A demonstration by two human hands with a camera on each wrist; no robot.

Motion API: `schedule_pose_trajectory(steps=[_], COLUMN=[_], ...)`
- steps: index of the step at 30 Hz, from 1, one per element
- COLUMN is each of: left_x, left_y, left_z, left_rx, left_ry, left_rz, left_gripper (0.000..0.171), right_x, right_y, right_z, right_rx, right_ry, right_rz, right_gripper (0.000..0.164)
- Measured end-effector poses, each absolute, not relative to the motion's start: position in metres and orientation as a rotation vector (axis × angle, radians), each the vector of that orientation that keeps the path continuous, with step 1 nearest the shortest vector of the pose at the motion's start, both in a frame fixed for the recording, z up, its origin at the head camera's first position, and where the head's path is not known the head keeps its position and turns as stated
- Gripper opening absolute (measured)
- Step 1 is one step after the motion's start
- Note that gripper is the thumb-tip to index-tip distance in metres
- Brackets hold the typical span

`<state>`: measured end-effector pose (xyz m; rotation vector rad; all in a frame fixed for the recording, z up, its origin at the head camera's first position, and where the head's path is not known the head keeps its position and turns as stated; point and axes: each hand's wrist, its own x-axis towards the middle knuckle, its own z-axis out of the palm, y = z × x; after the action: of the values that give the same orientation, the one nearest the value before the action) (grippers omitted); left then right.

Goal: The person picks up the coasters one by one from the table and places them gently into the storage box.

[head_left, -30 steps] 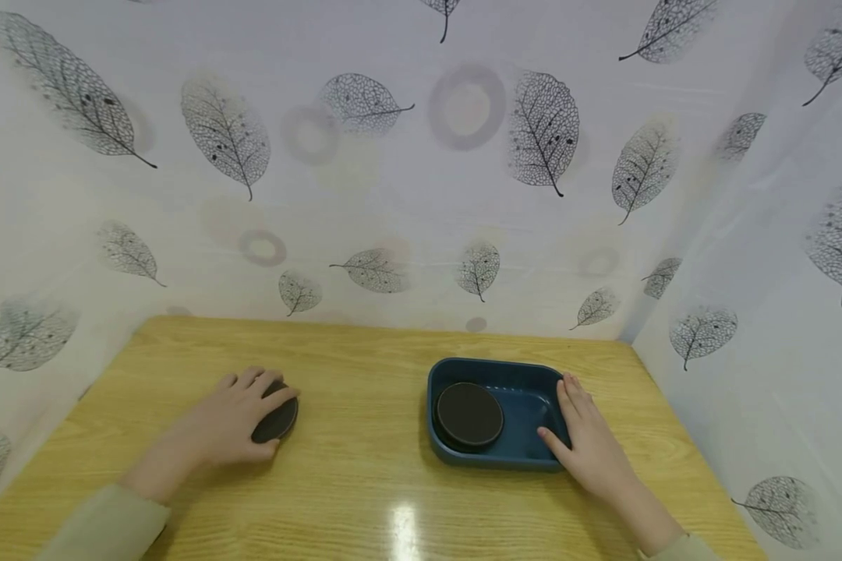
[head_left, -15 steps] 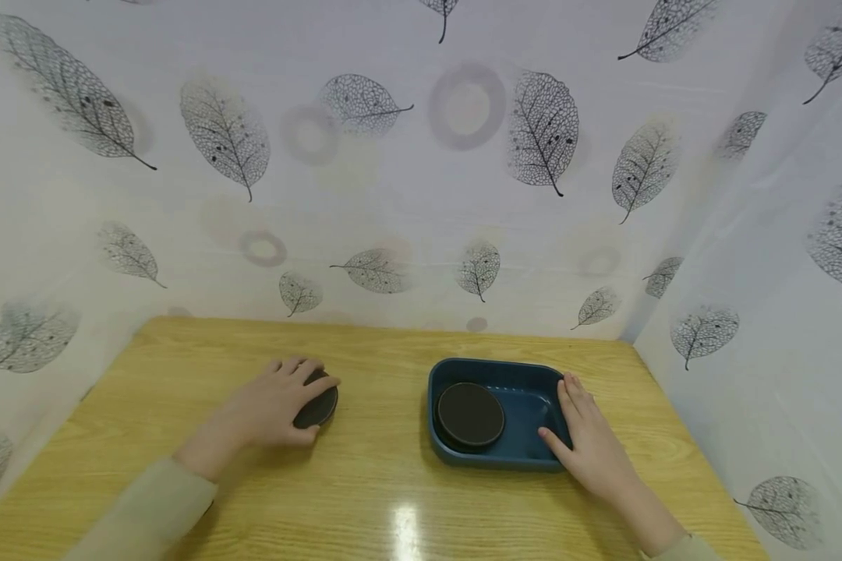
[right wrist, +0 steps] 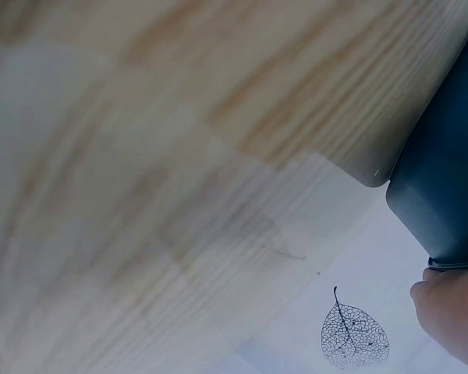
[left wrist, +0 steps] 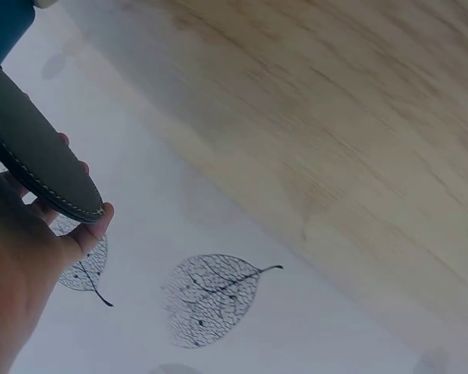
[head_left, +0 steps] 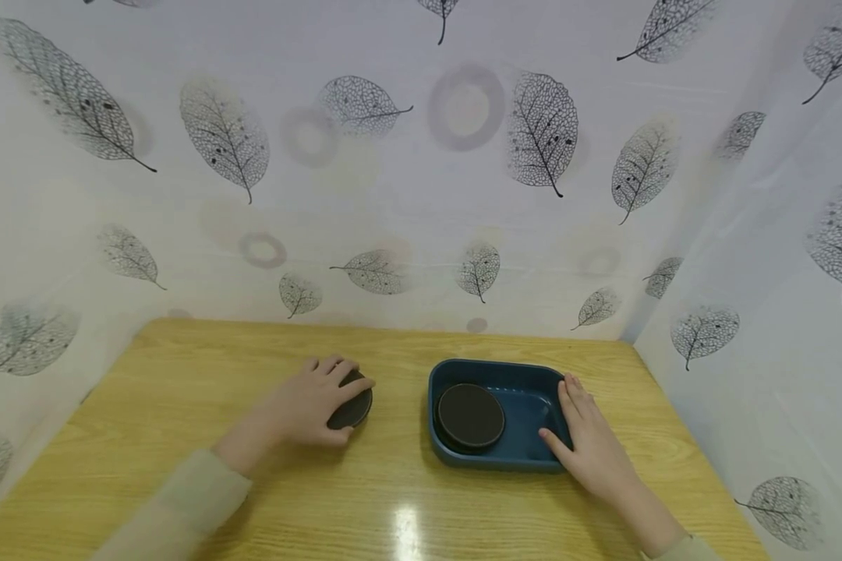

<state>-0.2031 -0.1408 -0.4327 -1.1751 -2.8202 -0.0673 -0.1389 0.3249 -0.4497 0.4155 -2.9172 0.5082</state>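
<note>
In the head view my left hand (head_left: pixel 319 401) holds a dark round coaster (head_left: pixel 352 400) by its edges, thumb near and fingers far. The left wrist view shows this coaster (left wrist: pixel 39 148) tilted, with pale stitching round its rim. To the right, a dark blue rounded box (head_left: pixel 526 421) stands on the table. Another dark coaster (head_left: pixel 471 415) lies at the left inside it, apparently on top of a stack. My right hand (head_left: pixel 592 448) holds the box's right wall, with the thumb over the near part and fingers along the rim. In the right wrist view the box (right wrist: pixel 444 171) is partly cut off.
The wooden table (head_left: pixel 309 499) carries the box, with a light reflection at its front. Behind it and on the right hang white sheets (head_left: pixel 407 195) printed with grey leaves. A table surface also lies between my left hand and the box.
My left hand has moved steadily right with the coaster, closer to the blue box. The right hand, the box and the coaster in it have stayed in place.
</note>
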Motion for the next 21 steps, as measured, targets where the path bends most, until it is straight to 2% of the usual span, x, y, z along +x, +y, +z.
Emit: schedule_pose_trajectory(steps=[21], left_x=[-0.205], left_y=[-0.078], left_z=[-0.410], left_rx=[-1.316], left_ry=[-2.735], left_rz=[-0.063], left_gripper=[0.077], right_x=[-0.139], right_y=[0.325], right_z=[-0.448], right_rx=[0.408], right_ry=[-2.930], right_rz=[0.516], right_gripper=[0.087])
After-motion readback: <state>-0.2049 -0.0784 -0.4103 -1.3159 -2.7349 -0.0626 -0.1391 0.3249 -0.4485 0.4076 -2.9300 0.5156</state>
